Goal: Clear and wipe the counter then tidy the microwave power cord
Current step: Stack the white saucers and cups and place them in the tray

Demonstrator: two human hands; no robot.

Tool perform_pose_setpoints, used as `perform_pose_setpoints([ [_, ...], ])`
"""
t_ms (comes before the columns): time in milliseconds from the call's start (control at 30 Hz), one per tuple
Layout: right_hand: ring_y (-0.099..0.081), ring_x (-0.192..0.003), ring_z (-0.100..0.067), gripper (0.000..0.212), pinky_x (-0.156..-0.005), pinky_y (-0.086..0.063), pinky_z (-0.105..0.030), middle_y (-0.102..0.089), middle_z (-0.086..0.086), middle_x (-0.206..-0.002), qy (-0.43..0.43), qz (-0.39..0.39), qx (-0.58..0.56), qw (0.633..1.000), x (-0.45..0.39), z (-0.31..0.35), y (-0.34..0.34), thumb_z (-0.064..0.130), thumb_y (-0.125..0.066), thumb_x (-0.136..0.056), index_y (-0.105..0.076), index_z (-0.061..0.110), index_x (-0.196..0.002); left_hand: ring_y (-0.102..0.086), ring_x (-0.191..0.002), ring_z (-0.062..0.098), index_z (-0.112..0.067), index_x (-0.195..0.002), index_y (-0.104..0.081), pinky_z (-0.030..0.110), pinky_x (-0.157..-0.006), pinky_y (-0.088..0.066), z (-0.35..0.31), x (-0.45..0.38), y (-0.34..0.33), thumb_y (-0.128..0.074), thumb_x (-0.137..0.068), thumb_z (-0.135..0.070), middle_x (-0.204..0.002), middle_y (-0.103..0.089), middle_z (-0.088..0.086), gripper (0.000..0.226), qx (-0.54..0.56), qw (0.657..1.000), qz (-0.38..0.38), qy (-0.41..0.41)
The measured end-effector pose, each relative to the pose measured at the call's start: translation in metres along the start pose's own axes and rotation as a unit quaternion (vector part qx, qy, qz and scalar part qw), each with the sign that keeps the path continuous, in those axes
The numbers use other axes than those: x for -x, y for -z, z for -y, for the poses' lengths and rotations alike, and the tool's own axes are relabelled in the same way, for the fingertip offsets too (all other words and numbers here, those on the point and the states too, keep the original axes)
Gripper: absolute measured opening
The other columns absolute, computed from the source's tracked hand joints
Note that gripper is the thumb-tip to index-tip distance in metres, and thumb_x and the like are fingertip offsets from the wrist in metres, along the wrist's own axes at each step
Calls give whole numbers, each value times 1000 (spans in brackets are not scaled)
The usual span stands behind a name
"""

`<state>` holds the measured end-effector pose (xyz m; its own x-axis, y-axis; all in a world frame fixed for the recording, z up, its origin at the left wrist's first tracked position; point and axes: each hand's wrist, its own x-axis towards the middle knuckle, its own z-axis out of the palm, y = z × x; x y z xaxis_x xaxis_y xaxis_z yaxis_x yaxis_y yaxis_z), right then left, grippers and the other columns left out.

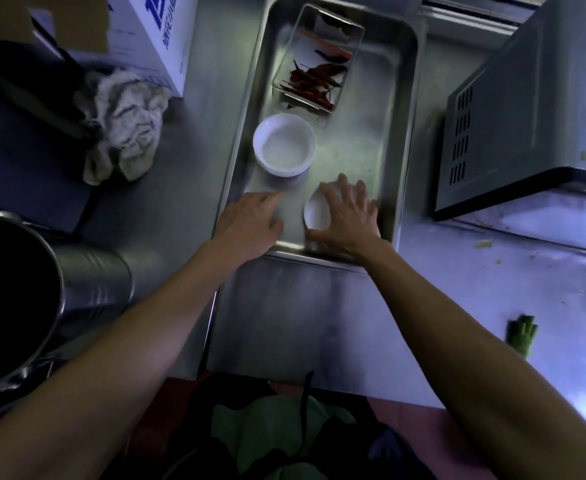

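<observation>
Resting in tray (402,140) — small dish (314,213) under right hand (348,216).

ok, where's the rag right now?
Head view, left side: the crumpled rag lies on the counter just left of the steel tray, below the white cardboard box.

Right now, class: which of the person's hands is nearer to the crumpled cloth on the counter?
Left. The left hand lies at the tray's near-left edge, on the side facing the cloth. The right hand rests on a small white dish inside the tray, farther away.
</observation>
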<state>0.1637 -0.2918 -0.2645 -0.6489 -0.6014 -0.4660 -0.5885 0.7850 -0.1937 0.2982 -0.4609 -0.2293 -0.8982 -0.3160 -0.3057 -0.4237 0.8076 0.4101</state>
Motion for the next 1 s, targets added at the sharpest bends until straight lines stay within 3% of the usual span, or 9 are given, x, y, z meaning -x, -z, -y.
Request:
perform_pose_setpoints([
  [233, 6, -151, -37, 91, -117, -12, -62, 5, -3, -166, -33, 1, -11, 999, 5, 5, 4, 61, -64, -81, -19, 33, -154, -41, -137, 25, -25, -149, -41, 46, -109, -39, -3, 1, 0, -52, -94, -36, -151, -46, 1, 57, 10, 1000, 24, -11],
  [333, -11, -151, -30, 74, -117, -24, -54, -12, -4, -165, -47, -25, -36, 998, 30, 4, 11, 51, -62, -87, -33, 30, -151, -41, -136, 28, -23, -147, -43, 47, -108, -38, -13, 2, 5, -52, -95, -37, -149, -47, 6, 54, -1, 999, 46, -28],
  [433, -28, -144, -28, 62, -115, -30, -45, -32, -6, -159, -45, -71, -108, 991, 69, -8, 18, 41, -65, -88, -47, 24, -145, -52, -123, 35, -19, -139, -50, 48, -98, -45, -36, 1, 15, -55, -95, -35, -136, -56, 12, 47, -20, 997, 34, -67],
  [567, -42, -135, -29, 49, -111, -38, -46, -50, -10, -145, -56, -134, -176, 974, 125, -39, 21, 29, -67, -88, -59, 17, -134, -54, -120, 34, -18, -136, -52, 45, -92, -49, -77, 0, 16, -55, -95, -36, -136, -59, 9, 44, -44, 991, 30, -126],
  [700, -37, -142, -24, 50, -115, -32, -44, -42, -7, -154, -103, -147, -185, 966, 185, -81, 13, 32, -64, -93, -53, 21, -141, -54, -121, 34, -18, -133, -54, 47, -92, -49, -129, 6, -4, -54, -93, -34, -135, -59, 8, 43, -53, 980, 42, -188],
  [1000, -42, -138, -28, 53, -109, -38, -45, -43, -3, -153, -221, -171, -199, 939, 352, -192, -34, 41, -60, -94, -49, 25, -143, -47, -133, 23, -23, -144, -48, 39, -107, -41, -282, 79, -94, -51, -97, -39, -147, -51, 0, 49, -140, 940, 91, -298],
])
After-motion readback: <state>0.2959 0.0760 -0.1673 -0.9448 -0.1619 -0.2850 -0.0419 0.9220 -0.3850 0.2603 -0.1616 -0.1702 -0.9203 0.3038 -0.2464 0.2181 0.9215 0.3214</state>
